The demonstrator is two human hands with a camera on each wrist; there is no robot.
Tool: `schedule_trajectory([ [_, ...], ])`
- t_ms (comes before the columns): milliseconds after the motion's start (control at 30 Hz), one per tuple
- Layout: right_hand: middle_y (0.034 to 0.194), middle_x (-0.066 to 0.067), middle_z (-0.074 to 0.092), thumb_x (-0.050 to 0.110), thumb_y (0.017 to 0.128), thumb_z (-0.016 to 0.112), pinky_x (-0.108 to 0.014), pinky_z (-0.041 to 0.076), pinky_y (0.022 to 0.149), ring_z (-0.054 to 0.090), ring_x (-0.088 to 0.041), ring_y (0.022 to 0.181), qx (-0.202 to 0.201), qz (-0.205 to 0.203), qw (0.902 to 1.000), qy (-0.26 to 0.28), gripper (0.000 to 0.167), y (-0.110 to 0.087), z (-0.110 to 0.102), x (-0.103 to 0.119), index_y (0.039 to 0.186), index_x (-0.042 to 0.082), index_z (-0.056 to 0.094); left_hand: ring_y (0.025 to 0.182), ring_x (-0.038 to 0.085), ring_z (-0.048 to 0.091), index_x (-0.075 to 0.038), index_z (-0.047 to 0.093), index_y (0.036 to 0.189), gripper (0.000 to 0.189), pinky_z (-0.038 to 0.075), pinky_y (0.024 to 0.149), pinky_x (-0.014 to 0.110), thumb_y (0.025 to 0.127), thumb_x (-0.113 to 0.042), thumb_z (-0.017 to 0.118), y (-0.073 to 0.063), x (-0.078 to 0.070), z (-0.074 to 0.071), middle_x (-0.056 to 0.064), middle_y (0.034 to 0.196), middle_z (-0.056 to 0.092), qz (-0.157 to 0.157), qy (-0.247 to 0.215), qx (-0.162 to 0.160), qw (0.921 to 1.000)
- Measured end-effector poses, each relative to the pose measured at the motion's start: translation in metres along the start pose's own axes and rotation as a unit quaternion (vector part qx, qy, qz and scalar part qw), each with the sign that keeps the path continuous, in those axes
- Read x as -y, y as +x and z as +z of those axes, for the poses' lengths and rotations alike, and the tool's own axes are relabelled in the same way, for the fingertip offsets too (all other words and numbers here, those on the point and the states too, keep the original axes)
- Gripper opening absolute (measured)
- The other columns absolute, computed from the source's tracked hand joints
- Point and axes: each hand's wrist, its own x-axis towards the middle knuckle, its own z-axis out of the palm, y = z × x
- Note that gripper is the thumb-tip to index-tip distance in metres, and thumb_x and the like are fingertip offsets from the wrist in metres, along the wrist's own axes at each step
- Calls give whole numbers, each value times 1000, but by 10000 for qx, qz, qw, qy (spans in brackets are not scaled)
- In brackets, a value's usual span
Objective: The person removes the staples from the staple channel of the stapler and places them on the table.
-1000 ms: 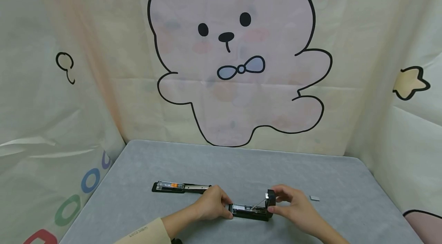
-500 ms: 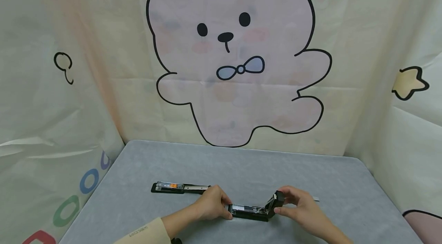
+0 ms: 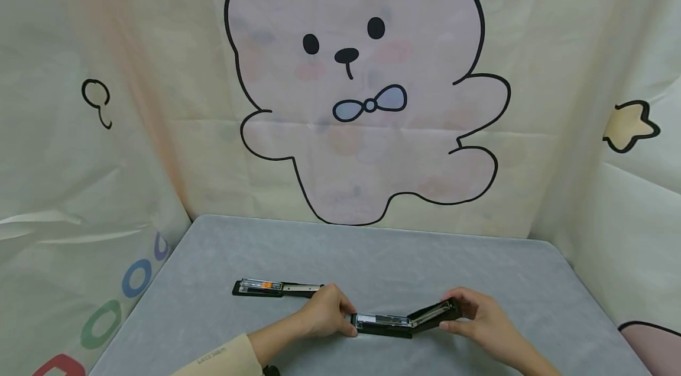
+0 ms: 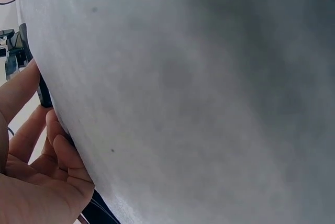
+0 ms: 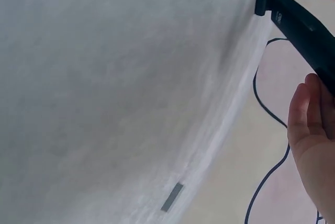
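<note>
A black stapler lies spread on the grey table, its top arm swung back to the right and tilted up from the hinge. My left hand pinches the left end of its base between thumb and fingers. At the far end of the raised arm, my right hand holds on with thumb in front and fingers behind. The right wrist view shows the dark underside of the stapler sloping down to that hand. In the left wrist view the base end shows at the left fingertips.
A second black stapler, also opened out, lies behind my left hand; it has a clear part with an orange piece. A short grey staple strip rests on the table near my right hand. A printed curtain hangs behind.
My right hand has moved right and swung the stapler's top arm from upright back to a low slant. The left hand has kept its grip on the base.
</note>
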Motion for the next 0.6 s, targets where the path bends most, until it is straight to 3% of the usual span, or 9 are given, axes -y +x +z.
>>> schedule_trajectory([
  [233,111,-16,68,12,84,88,-31,57,76,69,-17,90,81,282,9995,77,44,-1,-7,-7,118,-3,65,57,6,49,-3,83,90,26,36,52,23,68,-2,96,1,-1,0,-5,59,60,5,28,-8,10000],
  [600,108,-11,71,11,79,91,-28,53,74,67,-13,88,381,432,9979,-287,41,0,-17,-20,112,0,70,55,6,49,-3,83,88,24,36,51,22,67,-2,96,2,1,2,-7,58,61,-39,1,-39,10000],
])
